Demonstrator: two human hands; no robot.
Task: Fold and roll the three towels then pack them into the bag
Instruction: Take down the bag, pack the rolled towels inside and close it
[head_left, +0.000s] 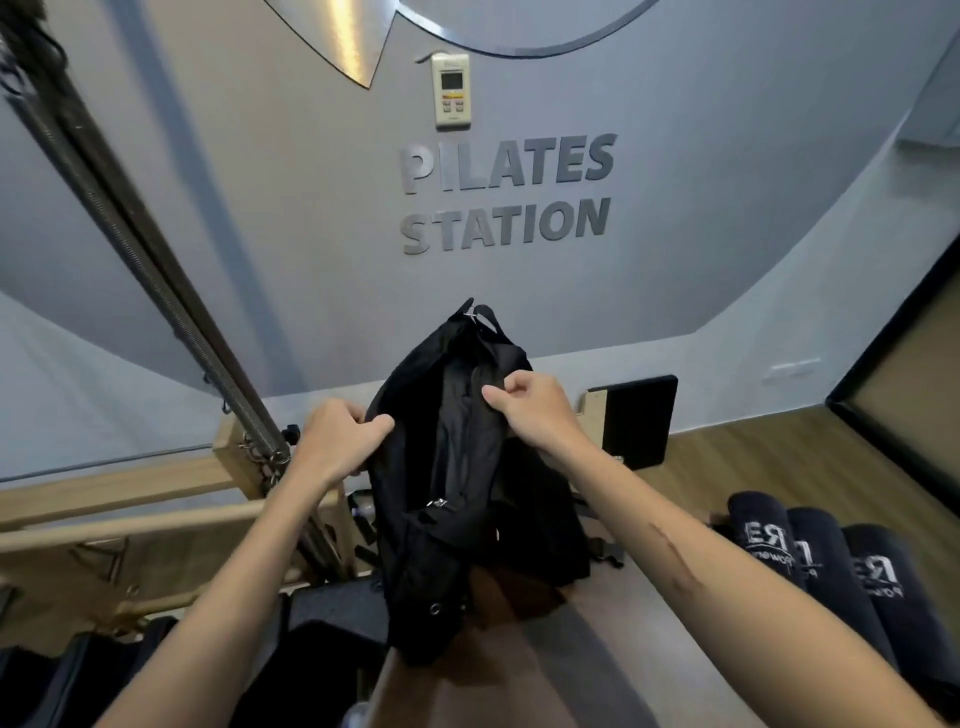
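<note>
A black fabric bag (457, 467) hangs upright in front of me, its top opening spread between my hands. My left hand (337, 441) grips the bag's left edge. My right hand (535, 410) pinches the right edge of the opening. Three dark rolled towels with white lettering lie side by side at the lower right: the first towel (766, 540), the second towel (826, 566) and the third towel (888, 582). Inside the bag I see only dark lining.
A wooden pilates frame (156, 499) with metal springs (156, 280) stands at the left. A black pad (636, 415) leans by the grey wall. Black cushions (311, 623) lie below the bag. Wood floor (753, 457) stretches to the right.
</note>
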